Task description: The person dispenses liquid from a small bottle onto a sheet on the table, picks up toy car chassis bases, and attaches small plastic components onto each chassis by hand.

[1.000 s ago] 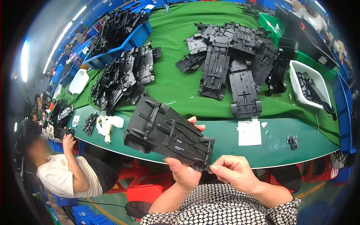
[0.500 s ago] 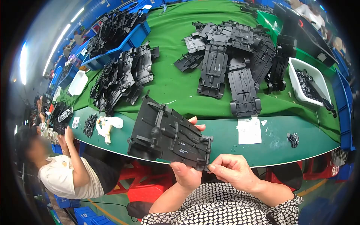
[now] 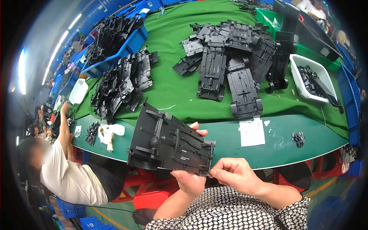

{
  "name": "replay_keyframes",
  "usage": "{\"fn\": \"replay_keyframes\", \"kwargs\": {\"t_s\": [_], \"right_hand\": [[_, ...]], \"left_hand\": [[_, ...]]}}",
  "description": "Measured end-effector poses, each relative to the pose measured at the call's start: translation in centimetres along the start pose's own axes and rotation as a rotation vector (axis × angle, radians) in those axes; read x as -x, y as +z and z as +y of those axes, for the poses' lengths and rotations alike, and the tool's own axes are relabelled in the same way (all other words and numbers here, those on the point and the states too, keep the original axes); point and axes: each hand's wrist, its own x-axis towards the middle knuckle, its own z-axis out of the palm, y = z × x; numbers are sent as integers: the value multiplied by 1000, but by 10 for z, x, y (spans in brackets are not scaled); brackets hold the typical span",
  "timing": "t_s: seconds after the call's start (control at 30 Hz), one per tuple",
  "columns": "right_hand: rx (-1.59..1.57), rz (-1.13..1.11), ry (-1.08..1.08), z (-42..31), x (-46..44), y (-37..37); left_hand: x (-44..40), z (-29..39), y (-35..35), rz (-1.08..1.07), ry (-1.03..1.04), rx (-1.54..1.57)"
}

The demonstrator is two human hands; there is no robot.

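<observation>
A black plastic toy car chassis (image 3: 180, 143) is held tilted over the front edge of the table, its ribbed face with small white print towards me. My left hand (image 3: 189, 180) grips it from below, thumb at the near edge and fingertips showing past the far edge. At its right end, my right hand (image 3: 237, 177) is closed in a pinch, thumb and forefinger against the near corner. Whether those fingertips hold the corner itself or a small part is hidden.
Piled chassis (image 3: 212, 71) lie on the green cloth (image 3: 172, 84), with another heap (image 3: 122, 82) at left beside a blue bin (image 3: 115, 57). A white tub (image 3: 312, 78) of black parts, paper (image 3: 252, 132) and small black pieces (image 3: 298, 139) are at right. A co-worker (image 3: 73, 172) sits at left.
The view has shifted slightly, and the chassis stays in my left hand with my right fingers at the same corner. At left, the co-worker has leaned and stretched an arm towards the table.
</observation>
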Motion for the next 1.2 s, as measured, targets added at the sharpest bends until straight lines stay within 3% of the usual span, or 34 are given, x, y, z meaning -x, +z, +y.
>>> {"fn": "replay_keyframes", "kwargs": {"t_s": [0.1, 0.23, 0.3, 0.4, 0.57, 0.63, 0.77, 0.8, 0.87, 0.9, 1.03, 1.1, 1.13, 1.2], "right_hand": [[41, 32, -6, 0, 3, 0], [238, 245, -214, -9, 24, -9], [274, 381, -341, -2, 34, -26], [248, 597, -260, -2, 60, -42], [855, 883, -366, 3, 88, -70], [944, 906, -398, 9, 91, -74], [1025, 879, -473, 19, 84, -81], [1053, 889, -561, 21, 82, -81], [1008, 884, -593, 23, 78, -84], [989, 890, -597, 25, 78, -84], [969, 889, -748, 22, 75, -85], [947, 898, -771, 20, 75, -84], [937, 893, -784, 18, 74, -84], [927, 893, -791, 17, 73, -83]], "left_hand": [[-3, -3, -5, -16, -6, 46], [-19, 15, -13, 16, -263, 499], [-40, 29, -27, 95, -418, 565], [-74, 43, -55, 182, -449, 601], [-143, 75, -99, 321, -312, 430], [-182, 84, -123, 247, -210, 426], [-294, 58, -226, 352, -133, 532], [-327, 38, -272, 456, -135, 484], [-353, 38, -292, 615, -215, 373], [-353, 43, -281, 672, -300, 305], [-363, 41, -270, 640, -280, 350], [-358, 43, -255, 731, -288, 134], [-355, 45, -235, 939, -279, 59], [-348, 45, -211, 940, -259, 22]]}}
